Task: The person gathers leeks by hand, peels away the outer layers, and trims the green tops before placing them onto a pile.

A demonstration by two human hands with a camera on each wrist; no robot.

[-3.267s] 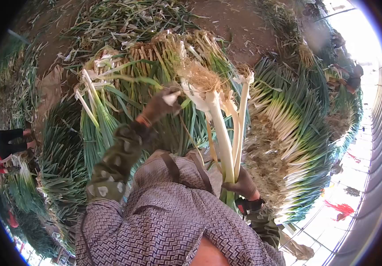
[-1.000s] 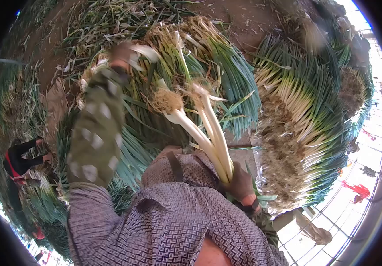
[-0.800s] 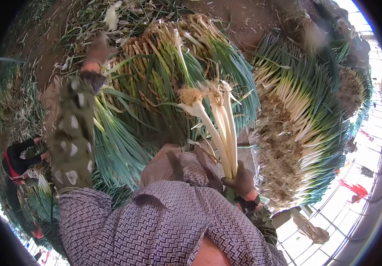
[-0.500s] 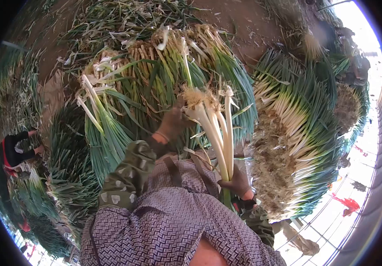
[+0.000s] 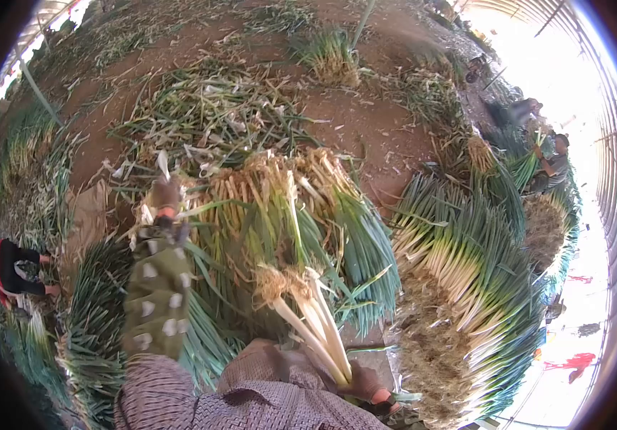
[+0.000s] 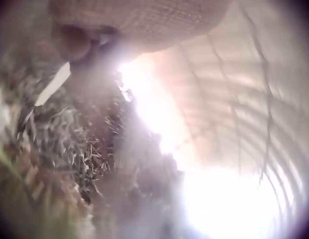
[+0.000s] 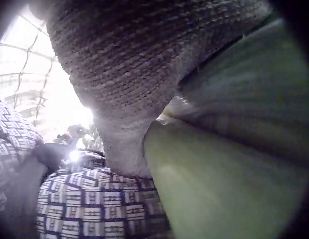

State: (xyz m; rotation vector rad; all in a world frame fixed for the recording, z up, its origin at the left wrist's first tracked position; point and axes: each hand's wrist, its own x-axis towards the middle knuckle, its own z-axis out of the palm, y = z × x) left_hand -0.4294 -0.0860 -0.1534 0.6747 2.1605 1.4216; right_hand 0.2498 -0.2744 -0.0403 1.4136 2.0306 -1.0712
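In the head view, my gloved right hand [image 5: 362, 381] grips a small bunch of long green onions [image 5: 317, 326] at front centre, pale shafts and shaggy roots slanting up and left. Close up, the right wrist view has the knitted glove [image 7: 129, 64] wrapped against thick pale-green stalks [image 7: 219, 179]. My left arm reaches forward to the left of the pile. At its end the gloved left hand [image 5: 165, 193] pinches a white strip of peeled onion skin [image 5: 163, 163]. That strip [image 6: 54, 85] pokes out beyond the curled fingers [image 6: 75, 44] in the left wrist view.
A broad pile of untrimmed green onions [image 5: 251, 215] lies before me, with a heap of leaf scraps [image 5: 215, 107] beyond. To the right runs a long row of white-stemmed onions [image 5: 459, 287]. Other people work at far left [image 5: 18, 269] and far right [image 5: 556, 161].
From beside the held onions, my left hand has swung forward and left with a skin strip. The head view has tilted up; the right hand keeps its grip on the bunch.
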